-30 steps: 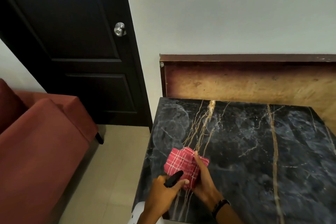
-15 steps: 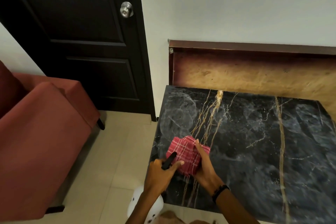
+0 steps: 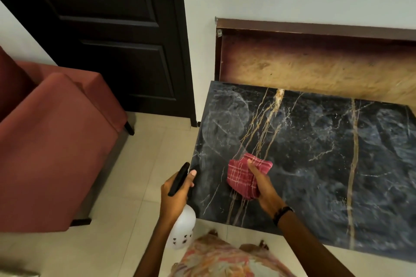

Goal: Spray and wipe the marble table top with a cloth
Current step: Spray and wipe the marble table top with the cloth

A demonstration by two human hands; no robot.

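Note:
The black marble table top (image 3: 315,164) with gold and white veins fills the right half of the view. My right hand (image 3: 261,184) grips a bunched red checked cloth (image 3: 243,175) just above the top's near left part. My left hand (image 3: 177,193) holds a white spray bottle (image 3: 182,229) by its black trigger head (image 3: 179,179), just off the table's left edge. The bottle's body hangs below my wrist over the floor.
A red-brown sofa (image 3: 51,146) stands to the left across a strip of beige tiled floor (image 3: 144,164). A dark door (image 3: 101,36) is at the back left. A worn wooden board (image 3: 315,63) leans against the wall behind the table.
My left hand with the spray bottle has drawn away from the cloth to the left, past the table edge. The view has tilted further down. The right hand still holds the cloth.

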